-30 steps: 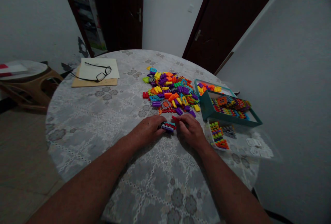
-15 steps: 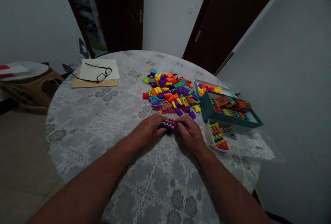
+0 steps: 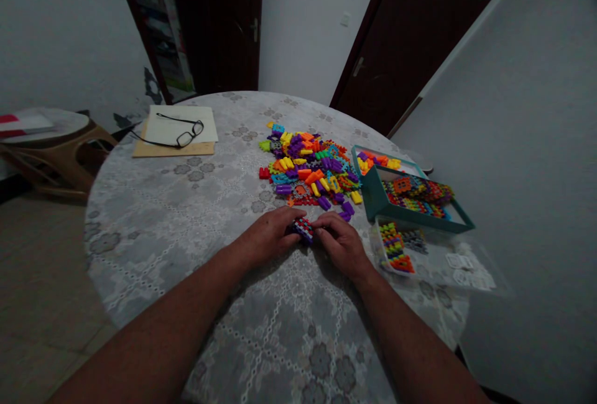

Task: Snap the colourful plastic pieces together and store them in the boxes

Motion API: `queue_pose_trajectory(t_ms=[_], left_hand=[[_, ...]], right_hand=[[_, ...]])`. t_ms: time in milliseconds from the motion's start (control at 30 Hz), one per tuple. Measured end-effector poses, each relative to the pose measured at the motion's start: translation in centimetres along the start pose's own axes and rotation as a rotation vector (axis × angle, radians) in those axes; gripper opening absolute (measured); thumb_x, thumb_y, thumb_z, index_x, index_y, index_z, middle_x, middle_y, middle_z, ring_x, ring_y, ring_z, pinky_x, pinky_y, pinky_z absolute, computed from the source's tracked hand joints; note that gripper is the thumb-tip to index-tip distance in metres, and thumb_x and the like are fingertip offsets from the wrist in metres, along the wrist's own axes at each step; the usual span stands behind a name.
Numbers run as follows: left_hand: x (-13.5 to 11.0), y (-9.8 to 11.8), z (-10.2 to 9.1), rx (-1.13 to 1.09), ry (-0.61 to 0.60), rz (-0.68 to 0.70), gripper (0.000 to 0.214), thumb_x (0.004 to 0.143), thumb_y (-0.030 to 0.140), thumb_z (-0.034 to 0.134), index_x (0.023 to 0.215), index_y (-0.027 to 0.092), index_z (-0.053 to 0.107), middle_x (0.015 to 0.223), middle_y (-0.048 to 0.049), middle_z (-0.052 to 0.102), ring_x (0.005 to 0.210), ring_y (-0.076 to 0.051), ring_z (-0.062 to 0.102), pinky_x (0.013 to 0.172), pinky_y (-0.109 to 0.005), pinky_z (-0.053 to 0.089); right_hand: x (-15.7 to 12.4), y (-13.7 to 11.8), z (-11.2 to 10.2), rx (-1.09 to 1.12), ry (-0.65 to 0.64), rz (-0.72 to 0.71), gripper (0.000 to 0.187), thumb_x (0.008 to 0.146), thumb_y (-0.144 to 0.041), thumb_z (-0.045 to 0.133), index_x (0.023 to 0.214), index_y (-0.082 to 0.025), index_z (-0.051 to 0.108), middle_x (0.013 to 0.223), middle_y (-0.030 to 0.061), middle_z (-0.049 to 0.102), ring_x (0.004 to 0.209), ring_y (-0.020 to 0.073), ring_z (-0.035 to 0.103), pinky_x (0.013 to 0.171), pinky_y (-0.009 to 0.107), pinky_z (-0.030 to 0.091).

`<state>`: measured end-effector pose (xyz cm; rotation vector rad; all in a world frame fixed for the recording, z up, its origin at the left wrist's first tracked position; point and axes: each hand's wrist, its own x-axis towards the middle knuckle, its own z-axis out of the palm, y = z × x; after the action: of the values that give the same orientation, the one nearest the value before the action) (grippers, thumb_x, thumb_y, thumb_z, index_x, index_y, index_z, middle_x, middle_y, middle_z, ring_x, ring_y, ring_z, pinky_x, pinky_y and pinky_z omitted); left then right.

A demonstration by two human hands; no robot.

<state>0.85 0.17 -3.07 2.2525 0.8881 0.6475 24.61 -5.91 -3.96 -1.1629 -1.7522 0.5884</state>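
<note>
Thumb and fingers of my left hand (image 3: 275, 231) are closed around a small stack of interlocking toy building blocks (image 3: 305, 229), red, white and purple, low over the tabletop. My right hand (image 3: 342, 242) pinches at the right side of this stack, and a bit of red block shows by its fingertips. Part of the stack is hidden by the fingers. Just beyond both hands lies a heap of loose toy blocks (image 3: 308, 171) in purple, yellow, orange, blue and red. A few purple blocks (image 3: 346, 210) lie close to my right hand's knuckles.
On the right stand a teal box (image 3: 373, 199) of joined blocks, its lid (image 3: 410, 163) with more pieces behind, and a clear plastic container (image 3: 392, 271). Glasses (image 3: 184, 138) rest on papers (image 3: 205, 119) at the left. A patterned cloth (image 3: 153, 224) covers the round table.
The stack has tilted in my left hand, showing more of its patterned face. My right fingertips have shifted slightly at its right side. More purple blocks show beyond the right hand.
</note>
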Motion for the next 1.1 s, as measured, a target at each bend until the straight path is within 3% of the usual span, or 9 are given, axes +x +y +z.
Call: queue_pose_trajectory(t_ms=[200,367,533,600,733,833,933,1100], left_hand=[[0.0,0.3,-0.2,-0.010,-0.014,-0.018,0.039,0.095,0.026,0.073,0.133,0.026,0.066,0.128,-0.0093,0.074,0.115,-0.027,0.070,0.105,-0.043,0.053],[0.2,0.6,-0.5,0.015,-0.052,-0.022,0.021,0.094,0.029,0.074,0.114,0.024,0.068,0.112,-0.0061,0.074,0.103,-0.024,0.068,0.094,-0.037,0.052],[0.2,1.1,-1.1,0.010,-0.061,-0.003,0.019,0.091,0.027,0.075,0.108,0.023,0.068,0.108,-0.0058,0.073,0.100,-0.025,0.067,0.090,-0.036,0.051],[0.2,1.3,-1.3,0.006,-0.063,-0.007,0.018,0.090,0.025,0.076,0.106,0.023,0.069,0.108,-0.0055,0.073,0.100,-0.024,0.068,0.089,-0.035,0.051],[0.2,0.9,-1.3,-0.001,-0.042,-0.005,0.015,0.091,0.025,0.075,0.105,0.025,0.069,0.108,-0.0043,0.074,0.100,-0.023,0.068,0.090,-0.035,0.051],[0.3,0.4,-1.0,0.008,-0.027,0.005,0.017,0.092,0.023,0.074,0.108,0.024,0.069,0.108,-0.0041,0.074,0.101,-0.023,0.067,0.091,-0.035,0.050],[0.3,0.0,-0.8,0.009,-0.026,0.023,0.021,0.092,0.021,0.075,0.112,0.024,0.070,0.112,-0.0047,0.074,0.105,-0.024,0.068,0.094,-0.035,0.050],[0.3,-0.1,-0.7,0.010,-0.011,0.044,0.022,0.095,0.025,0.074,0.116,0.025,0.070,0.114,-0.0052,0.074,0.107,-0.024,0.068,0.096,-0.035,0.051]], right_hand=[[-0.4,0.7,0.0,0.038,-0.010,0.095,0.016,0.101,-0.030,0.064,0.106,-0.025,0.078,0.103,0.0056,0.075,0.097,0.0232,0.072,0.089,0.037,0.058],[0.5,1.8,0.4,-0.047,0.068,0.225,0.025,0.102,-0.033,0.059,0.116,-0.024,0.078,0.099,0.0050,0.076,0.089,0.0231,0.073,0.082,0.036,0.060],[3.7,2.8,0.3,-0.266,-0.009,0.022,0.033,0.102,-0.025,0.058,0.130,-0.023,0.076,0.128,0.0111,0.074,0.119,0.0266,0.070,0.106,0.043,0.056],[5.2,3.0,0.5,-0.368,-0.079,-0.033,0.037,0.102,-0.020,0.058,0.135,-0.023,0.075,0.130,0.0126,0.073,0.123,0.0271,0.069,0.107,0.043,0.055],[7.1,2.9,1.6,-0.651,-0.158,0.058,0.038,0.103,-0.019,0.060,0.138,-0.028,0.073,0.126,0.0113,0.071,0.109,0.0252,0.070,0.088,0.033,0.056],[7.4,2.5,2.4,-0.770,-0.180,0.109,0.022,0.104,-0.022,0.060,0.120,-0.026,0.075,0.118,0.0100,0.070,0.095,0.0227,0.068,0.074,0.029,0.051],[6.6,2.3,2.3,-0.720,-0.120,0.055,0.013,0.104,-0.025,0.059,0.107,-0.024,0.072,0.113,0.0111,0.068,0.090,0.0237,0.065,0.073,0.031,0.050],[4.2,1.6,0.4,-0.496,0.083,-0.024,0.016,0.103,-0.027,0.055,0.109,-0.023,0.070,0.107,0.0096,0.068,0.101,0.0262,0.064,0.092,0.040,0.053]])
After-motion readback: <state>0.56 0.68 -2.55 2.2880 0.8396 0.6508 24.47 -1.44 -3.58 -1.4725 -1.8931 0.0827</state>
